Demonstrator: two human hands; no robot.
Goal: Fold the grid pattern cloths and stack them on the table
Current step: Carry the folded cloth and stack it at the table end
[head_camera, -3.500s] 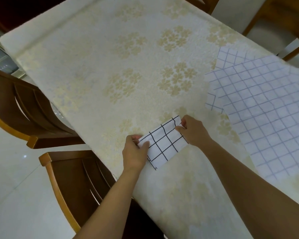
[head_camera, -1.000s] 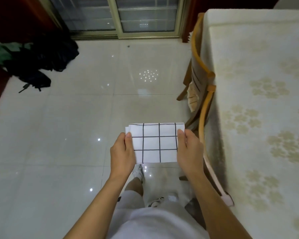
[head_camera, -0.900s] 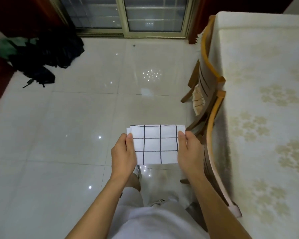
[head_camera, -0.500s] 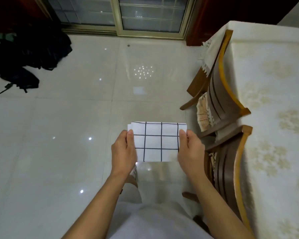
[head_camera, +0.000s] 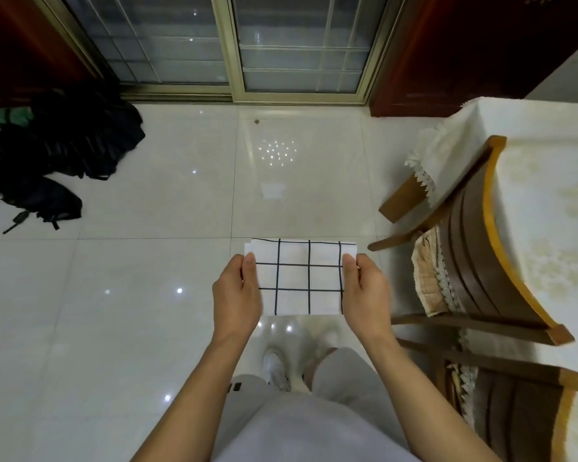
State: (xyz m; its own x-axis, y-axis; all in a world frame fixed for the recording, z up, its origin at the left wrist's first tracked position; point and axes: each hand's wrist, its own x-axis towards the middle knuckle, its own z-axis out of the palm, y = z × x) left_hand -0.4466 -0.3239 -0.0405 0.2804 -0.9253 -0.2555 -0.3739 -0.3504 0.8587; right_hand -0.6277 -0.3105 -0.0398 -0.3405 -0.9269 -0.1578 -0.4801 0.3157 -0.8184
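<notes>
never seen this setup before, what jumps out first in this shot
A small folded white cloth with a black grid sits mid-frame, pinched at its sides by the left hand and right hand above the glossy tiled floor. On the right, wooden chairs are tucked against a table with a cream cover; a dark bag lies far left.

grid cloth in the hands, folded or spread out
Folded. The grid cloth is a small rectangle a few squares across, with layered edges showing at its top left corner, held above the floor between the left hand and right hand.
</notes>
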